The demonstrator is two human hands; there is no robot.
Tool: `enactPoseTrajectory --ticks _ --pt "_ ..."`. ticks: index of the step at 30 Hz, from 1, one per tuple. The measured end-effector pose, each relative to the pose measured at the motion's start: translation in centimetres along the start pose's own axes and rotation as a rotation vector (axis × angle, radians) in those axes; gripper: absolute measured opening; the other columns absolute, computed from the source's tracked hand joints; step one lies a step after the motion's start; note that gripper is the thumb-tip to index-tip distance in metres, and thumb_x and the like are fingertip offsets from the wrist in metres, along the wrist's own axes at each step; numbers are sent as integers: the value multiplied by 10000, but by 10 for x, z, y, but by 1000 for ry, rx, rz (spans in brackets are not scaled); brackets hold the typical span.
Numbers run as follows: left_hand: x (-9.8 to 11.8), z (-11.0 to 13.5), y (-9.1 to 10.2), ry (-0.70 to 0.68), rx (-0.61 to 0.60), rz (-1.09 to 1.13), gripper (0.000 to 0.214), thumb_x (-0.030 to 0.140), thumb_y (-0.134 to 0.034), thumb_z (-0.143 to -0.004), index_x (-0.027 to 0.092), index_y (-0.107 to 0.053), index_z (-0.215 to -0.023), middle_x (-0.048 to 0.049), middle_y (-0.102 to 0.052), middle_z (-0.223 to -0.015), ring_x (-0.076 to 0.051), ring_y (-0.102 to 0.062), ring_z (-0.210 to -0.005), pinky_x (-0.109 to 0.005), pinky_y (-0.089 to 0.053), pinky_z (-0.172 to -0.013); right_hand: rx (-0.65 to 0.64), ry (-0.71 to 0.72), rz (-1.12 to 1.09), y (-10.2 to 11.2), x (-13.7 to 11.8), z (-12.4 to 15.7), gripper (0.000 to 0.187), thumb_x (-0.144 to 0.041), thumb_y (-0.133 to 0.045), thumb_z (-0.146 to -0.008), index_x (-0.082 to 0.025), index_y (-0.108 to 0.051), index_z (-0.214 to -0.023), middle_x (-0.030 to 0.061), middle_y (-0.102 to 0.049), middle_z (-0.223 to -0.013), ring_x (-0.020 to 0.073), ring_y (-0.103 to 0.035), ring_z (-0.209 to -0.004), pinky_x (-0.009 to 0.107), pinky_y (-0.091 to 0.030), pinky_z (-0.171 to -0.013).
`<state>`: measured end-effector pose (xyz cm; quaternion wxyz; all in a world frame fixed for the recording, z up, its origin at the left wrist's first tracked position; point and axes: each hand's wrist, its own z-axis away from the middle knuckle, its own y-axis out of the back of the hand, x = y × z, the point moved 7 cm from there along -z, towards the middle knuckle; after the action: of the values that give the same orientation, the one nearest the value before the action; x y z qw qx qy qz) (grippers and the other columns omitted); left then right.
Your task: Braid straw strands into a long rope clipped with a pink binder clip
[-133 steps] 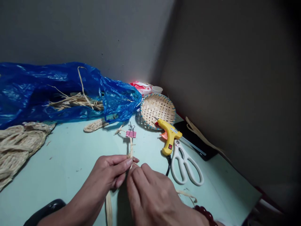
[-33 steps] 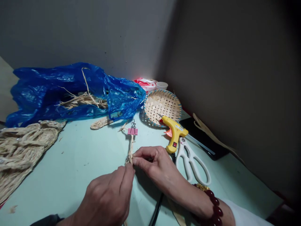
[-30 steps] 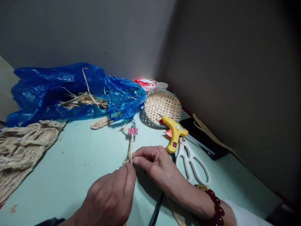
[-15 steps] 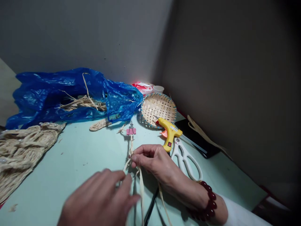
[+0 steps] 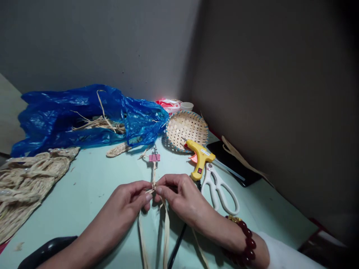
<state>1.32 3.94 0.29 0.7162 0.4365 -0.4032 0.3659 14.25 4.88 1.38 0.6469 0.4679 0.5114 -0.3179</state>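
Dried-fibre braid (image 5: 154,172) runs from pink binder clip (image 5: 154,158) to fingertips. Left hand (image 5: 125,201) has come up beside right hand (image 5: 181,192); both now pinch its lower end, so working point is held from both sides.

Head-worn view, forward and down

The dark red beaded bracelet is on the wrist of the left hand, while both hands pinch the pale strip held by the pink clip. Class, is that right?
Not quite: the head view shows the dark red beaded bracelet on the wrist of the right hand. The left hand and right hand do pinch the pale strip held by the pink clip.
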Motion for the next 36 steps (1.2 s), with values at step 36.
enactPoseTrajectory --ticks 36 --pt "-14 -7 -18 79 -21 307 320 436 -530 -866 186 -526 -667 125 -268 -435 -56 -173 -375 -209 -121 -381 -1 146 561 -2 -20 16 172 -115 -456 -909 -152 -600 -824 56 -639 -790 154 -548 -725 269 -361 -667"
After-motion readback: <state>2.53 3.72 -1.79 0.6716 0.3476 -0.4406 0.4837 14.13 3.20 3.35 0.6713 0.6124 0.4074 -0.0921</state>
